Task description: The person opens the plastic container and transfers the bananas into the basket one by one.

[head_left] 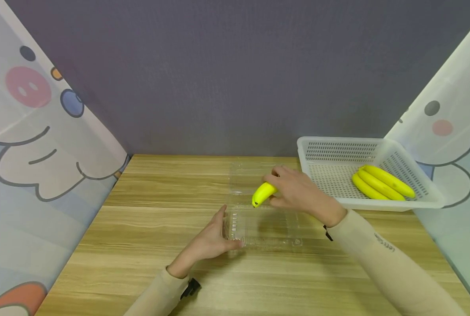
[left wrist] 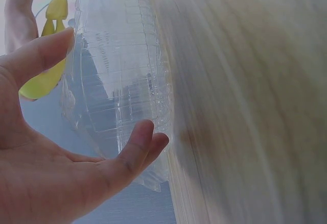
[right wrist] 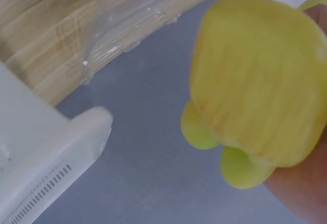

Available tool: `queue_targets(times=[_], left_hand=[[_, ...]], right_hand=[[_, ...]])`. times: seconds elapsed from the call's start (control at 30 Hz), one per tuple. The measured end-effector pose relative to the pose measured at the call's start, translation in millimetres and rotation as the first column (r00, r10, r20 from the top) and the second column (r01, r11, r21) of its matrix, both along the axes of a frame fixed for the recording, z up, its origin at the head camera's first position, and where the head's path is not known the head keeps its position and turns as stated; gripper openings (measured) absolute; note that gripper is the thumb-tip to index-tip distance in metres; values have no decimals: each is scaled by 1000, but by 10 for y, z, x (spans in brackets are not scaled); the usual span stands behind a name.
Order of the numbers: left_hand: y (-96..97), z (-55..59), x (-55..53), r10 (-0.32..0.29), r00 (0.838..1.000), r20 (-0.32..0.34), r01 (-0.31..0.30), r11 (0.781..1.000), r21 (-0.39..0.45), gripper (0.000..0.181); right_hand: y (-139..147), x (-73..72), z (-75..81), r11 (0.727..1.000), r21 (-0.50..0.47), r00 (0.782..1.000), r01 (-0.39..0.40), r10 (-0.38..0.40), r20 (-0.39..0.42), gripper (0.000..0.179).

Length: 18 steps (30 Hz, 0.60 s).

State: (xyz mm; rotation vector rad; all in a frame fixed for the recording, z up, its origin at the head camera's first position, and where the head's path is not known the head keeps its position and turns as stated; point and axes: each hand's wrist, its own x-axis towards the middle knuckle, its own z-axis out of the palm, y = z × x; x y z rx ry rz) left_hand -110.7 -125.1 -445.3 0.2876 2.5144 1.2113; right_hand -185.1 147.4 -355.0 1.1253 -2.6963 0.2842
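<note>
A bunch of yellow bananas point(head_left: 264, 194) is gripped in my right hand point(head_left: 296, 191), above a clear plastic clamshell container point(head_left: 266, 226) with its lid point(head_left: 254, 175) laid back. The right wrist view shows the thick stem end of the bananas point(right wrist: 255, 81) up close, with rounded parts below it. My left hand point(head_left: 209, 239) is at the container's left end, thumb and fingers spread. In the left wrist view, fingers point(left wrist: 138, 137) lie against the clear wall point(left wrist: 112, 81), and the thumb is near its upper edge.
At the right stands a white perforated plastic basket point(head_left: 330, 169) holding more bananas point(head_left: 381, 182). A grey wall point(head_left: 235, 79) rises behind the wooden table point(head_left: 152, 219). Cartoon-printed panels point(head_left: 53, 145) flank both sides.
</note>
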Motion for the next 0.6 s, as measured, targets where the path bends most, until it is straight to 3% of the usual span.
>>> queue_targets(times=[0.6], left_hand=[[-6, 17, 13, -15, 1000, 5, 15, 1000, 26, 121]], right_hand=[[320, -140, 92, 995, 62, 997, 83, -83, 4, 33]])
